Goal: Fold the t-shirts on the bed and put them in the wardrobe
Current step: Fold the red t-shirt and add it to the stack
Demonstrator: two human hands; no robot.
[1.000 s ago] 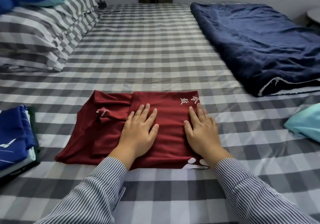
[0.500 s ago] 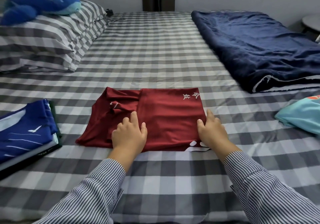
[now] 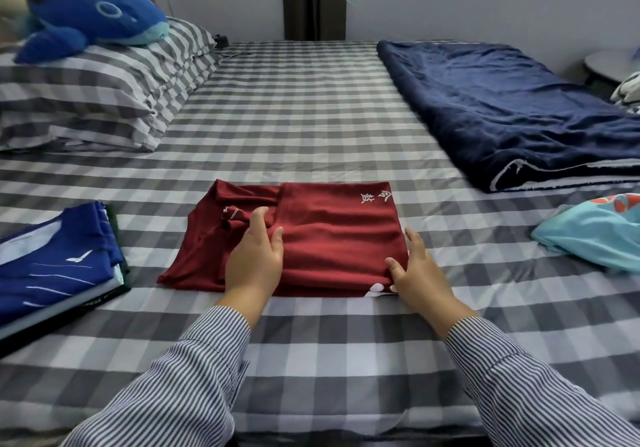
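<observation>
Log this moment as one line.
fold | left hand on red t-shirt | right hand grips its right edge | teal shirt unfolded

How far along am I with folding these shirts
Done: a folded stack with a blue t-shirt on top. In hand: the red t-shirt, partly folded, left hand on it, right hand at its right edge. Left: the teal t-shirt, still crumpled, and putting everything in the wardrobe.
</observation>
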